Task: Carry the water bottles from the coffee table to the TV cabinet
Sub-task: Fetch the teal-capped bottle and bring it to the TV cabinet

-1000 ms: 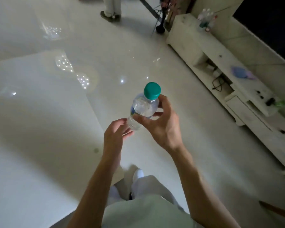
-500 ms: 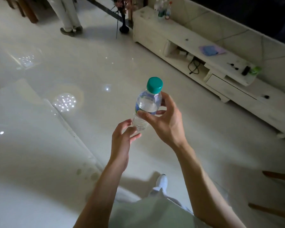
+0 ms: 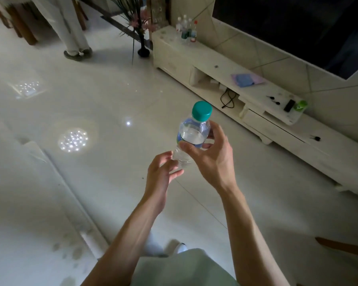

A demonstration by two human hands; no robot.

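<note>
From the head camera: a person's right hand (image 3: 213, 159) holds a teal-capped water bottle (image 3: 193, 135) cap-up in mid-air over the glossy white floor (image 3: 103, 96), its thumb and fingers clamped round the label. The left hand (image 3: 160, 172) sits at the bottle's base, its fingers loosely curled and apart. More bottles (image 3: 186, 29) stand at the far end of the white TV cabinet (image 3: 213, 62), well apart from the hands.

text: none legible | bottle (image 3: 193, 134) label: unreadable
</note>
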